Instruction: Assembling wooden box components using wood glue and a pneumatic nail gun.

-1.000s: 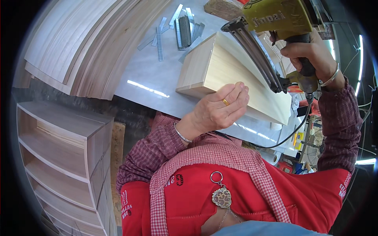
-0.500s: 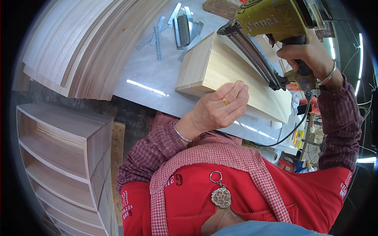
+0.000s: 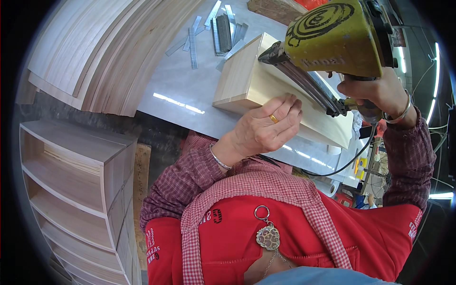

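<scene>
My right hand point(image 3: 380, 92) is wrapped round the handle of a yellow-green nail gun point(image 3: 332, 45), with its dark magazine point(image 3: 311, 85) slanting down to the right. The gun's nose point(image 3: 273, 53) sits over the upper left end of a pale wooden box point(image 3: 237, 78); whether it presses on the wood I cannot tell. My left hand point(image 3: 268, 123), with a gold ring on one finger, is closed with its fingertips drawn together at the box's near side. What those fingers hold, if anything, is hidden. The gun covers part of the box.
Loose nail strips point(image 3: 223, 35) lie on the grey table point(image 3: 166, 90) beyond the box. Stacked wooden boards point(image 3: 90, 52) rise at the far left, above several stacked wooden boxes point(image 3: 71, 190). A black air hose point(image 3: 354, 161) hangs from the gun, curving past the table's right side.
The nail gun has tipped and shifted slightly, its nose moving left and down toward the box's end. My right hand moved with it. My left hand stays almost in place.
</scene>
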### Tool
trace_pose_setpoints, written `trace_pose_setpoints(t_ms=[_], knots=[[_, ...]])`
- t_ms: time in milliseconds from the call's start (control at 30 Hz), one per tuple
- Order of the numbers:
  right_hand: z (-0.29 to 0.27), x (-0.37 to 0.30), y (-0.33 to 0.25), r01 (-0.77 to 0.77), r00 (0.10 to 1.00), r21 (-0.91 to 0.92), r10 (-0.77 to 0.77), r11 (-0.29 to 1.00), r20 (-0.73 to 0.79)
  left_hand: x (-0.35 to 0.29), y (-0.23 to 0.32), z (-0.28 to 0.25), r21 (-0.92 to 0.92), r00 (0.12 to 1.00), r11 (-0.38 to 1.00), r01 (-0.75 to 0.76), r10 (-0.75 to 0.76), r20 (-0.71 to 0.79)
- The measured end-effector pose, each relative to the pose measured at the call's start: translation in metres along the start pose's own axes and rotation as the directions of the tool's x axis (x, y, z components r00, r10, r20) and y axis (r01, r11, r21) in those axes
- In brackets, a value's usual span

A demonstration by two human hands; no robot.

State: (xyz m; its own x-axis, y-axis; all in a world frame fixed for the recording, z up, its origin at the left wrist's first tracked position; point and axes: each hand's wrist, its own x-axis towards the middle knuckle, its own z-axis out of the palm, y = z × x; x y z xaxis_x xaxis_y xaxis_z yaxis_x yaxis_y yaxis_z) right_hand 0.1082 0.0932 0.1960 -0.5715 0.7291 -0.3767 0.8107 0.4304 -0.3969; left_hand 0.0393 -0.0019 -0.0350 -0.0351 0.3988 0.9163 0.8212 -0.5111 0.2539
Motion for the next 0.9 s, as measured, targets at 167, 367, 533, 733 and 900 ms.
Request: trace_pose_setpoints(t_ms=[167,367,533,733,900], knots=[[-0.002,-0.001,0.003,0.015,0.999,-0.217,-0.008,0.976,0.031,-0.006,0.001,0.004,-0.025,1.0,0.999,0.02,-0.021,-0.004],[-0.009,0.002,0.018,0.73,0.605,-0.64,-0.663,0.239,0.441,-0.004,0.0,0.004,-0.034,1.0,0.999,0.021,-0.021,-0.009],[-0.004,-0.02,0.015,0.653,0.72,-0.645,-0.589,0.396,0.368,-0.009,-0.001,0.006,0.043,1.0,0.999,-0.009,0.009,-0.007],[0.001,-0.018,0.009,0.521,0.841,-0.639,-0.469,0.566,0.27,-0.013,-0.001,0.006,0.052,0.999,0.998,-0.028,0.03,-0.042],[0.005,-0.019,0.001,0.392,0.917,-0.618,-0.348,0.682,0.196,-0.013,-0.001,0.008,0.073,0.997,0.997,-0.02,0.025,-0.067]])
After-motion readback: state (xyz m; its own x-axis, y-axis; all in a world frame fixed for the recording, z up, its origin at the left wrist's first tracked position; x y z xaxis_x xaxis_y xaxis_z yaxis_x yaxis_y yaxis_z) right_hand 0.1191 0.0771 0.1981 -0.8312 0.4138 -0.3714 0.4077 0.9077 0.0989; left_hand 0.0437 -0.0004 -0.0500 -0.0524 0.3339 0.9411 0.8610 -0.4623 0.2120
